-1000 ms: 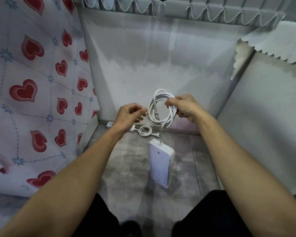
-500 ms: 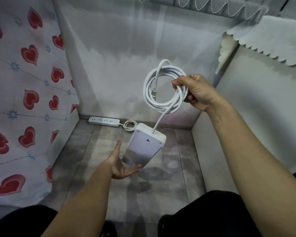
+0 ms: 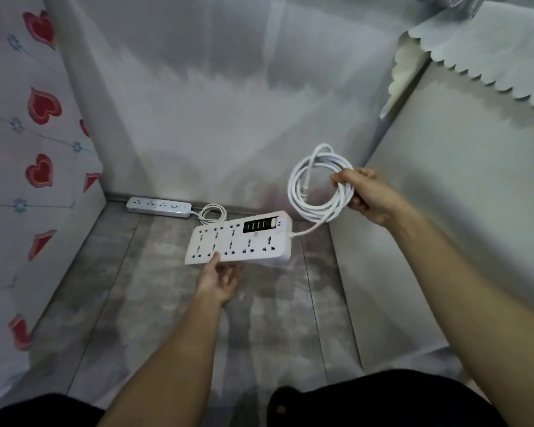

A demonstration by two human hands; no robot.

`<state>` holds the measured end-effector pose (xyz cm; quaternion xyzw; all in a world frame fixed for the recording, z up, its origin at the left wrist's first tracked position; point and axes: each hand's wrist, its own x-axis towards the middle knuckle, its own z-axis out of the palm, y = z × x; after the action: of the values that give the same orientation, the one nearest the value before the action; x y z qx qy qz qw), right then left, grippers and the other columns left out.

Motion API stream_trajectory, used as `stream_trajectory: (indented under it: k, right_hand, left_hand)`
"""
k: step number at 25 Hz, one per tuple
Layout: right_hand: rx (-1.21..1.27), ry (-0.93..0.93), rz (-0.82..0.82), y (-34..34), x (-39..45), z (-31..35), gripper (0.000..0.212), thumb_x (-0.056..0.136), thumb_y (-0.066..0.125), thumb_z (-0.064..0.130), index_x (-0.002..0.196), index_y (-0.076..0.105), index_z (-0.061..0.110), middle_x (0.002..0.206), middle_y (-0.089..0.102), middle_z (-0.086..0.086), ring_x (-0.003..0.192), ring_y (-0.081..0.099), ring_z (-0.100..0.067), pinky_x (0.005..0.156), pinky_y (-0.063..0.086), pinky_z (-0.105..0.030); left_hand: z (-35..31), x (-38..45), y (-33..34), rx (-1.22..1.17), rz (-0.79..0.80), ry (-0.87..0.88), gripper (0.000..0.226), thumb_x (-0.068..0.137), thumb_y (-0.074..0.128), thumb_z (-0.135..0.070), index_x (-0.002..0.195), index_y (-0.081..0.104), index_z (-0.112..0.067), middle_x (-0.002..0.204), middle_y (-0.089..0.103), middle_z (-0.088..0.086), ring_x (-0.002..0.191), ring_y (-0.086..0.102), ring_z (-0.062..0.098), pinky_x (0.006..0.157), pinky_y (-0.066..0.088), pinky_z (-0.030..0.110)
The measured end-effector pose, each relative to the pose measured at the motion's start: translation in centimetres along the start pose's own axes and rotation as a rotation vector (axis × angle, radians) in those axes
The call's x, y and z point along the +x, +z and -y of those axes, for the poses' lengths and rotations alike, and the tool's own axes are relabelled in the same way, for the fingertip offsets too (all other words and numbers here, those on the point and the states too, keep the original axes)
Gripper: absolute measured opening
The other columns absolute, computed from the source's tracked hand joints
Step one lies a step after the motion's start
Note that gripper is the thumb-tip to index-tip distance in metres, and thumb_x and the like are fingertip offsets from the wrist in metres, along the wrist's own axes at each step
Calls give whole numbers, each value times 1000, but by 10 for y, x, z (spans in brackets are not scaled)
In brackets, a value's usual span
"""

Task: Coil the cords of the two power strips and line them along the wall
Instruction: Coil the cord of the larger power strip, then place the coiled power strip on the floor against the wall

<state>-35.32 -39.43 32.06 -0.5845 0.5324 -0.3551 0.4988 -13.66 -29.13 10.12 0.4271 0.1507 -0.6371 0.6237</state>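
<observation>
A wide white power strip (image 3: 244, 240) with several sockets and a black USB panel is held face up above the floor. My left hand (image 3: 218, 278) grips its near edge, thumb on top and fingers underneath. Its white cord is wound into a coil (image 3: 318, 186) that my right hand (image 3: 364, 194) grips in the air to the right of the strip. A narrow white power strip (image 3: 159, 206) lies on the floor against the back wall, with its small coiled cord (image 3: 211, 213) beside its right end.
The grey floor (image 3: 173, 303) is bounded by the pale back wall (image 3: 228, 118), a heart-patterned cloth (image 3: 28, 149) on the left and a pale panel (image 3: 444, 211) under a scalloped cloth on the right. My dark-clad knees fill the bottom edge.
The wide strip hung from the coil by its cord. My left hand came under it, took its edge and turned it face up and level, lengthwise to the back wall. The coil has come lower and to the right.
</observation>
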Motion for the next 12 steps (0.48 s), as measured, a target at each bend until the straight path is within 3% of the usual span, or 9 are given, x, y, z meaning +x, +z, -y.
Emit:
stream_trajectory:
  k: [2, 5, 6, 9, 12]
  right_hand:
    - [24, 94, -122, -12, 21, -50, 27, 87, 60, 9, 61, 55, 10, 36, 42, 5, 29, 29, -5, 31, 20, -13]
    - [148, 240, -298, -21, 62, -130, 23, 85, 62, 11, 64, 54, 11, 38, 39, 3, 27, 28, -5, 30, 20, -13]
    - [206, 281, -350, -21, 75, -153, 22, 84, 63, 12, 65, 54, 13, 38, 38, 4, 27, 27, -5, 30, 20, -13]
    - [326, 342, -438, -26, 114, -219, 24, 84, 64, 19, 64, 51, 16, 35, 36, 7, 27, 29, -4, 29, 21, -14]
    - [403, 407, -439, -30, 156, -272, 31, 85, 64, 22, 59, 47, 21, 35, 33, 9, 28, 27, -3, 29, 21, -15]
  left_hand:
    - [1, 21, 0, 30, -68, 16, 10, 93, 61, -21, 99, 60, -12, 102, 66, 4, 79, 61, 16, 77, 53, 33]
    - [12, 61, 10, 15, -144, 119, 20, 94, 59, -11, 113, 56, -14, 77, 73, 4, 68, 65, 17, 52, 56, 30]
    - [15, 74, 15, 6, -141, 159, 23, 93, 58, -7, 115, 54, -13, 80, 74, 7, 68, 67, 19, 47, 55, 28]
    - [22, 116, 42, 70, -132, 249, 41, 92, 59, -1, 130, 46, -7, 116, 65, 19, 98, 66, 36, 54, 60, 35]
    - [26, 175, 73, 185, -161, 286, 43, 91, 60, -3, 131, 43, -6, 121, 63, 21, 103, 64, 37, 54, 60, 34]
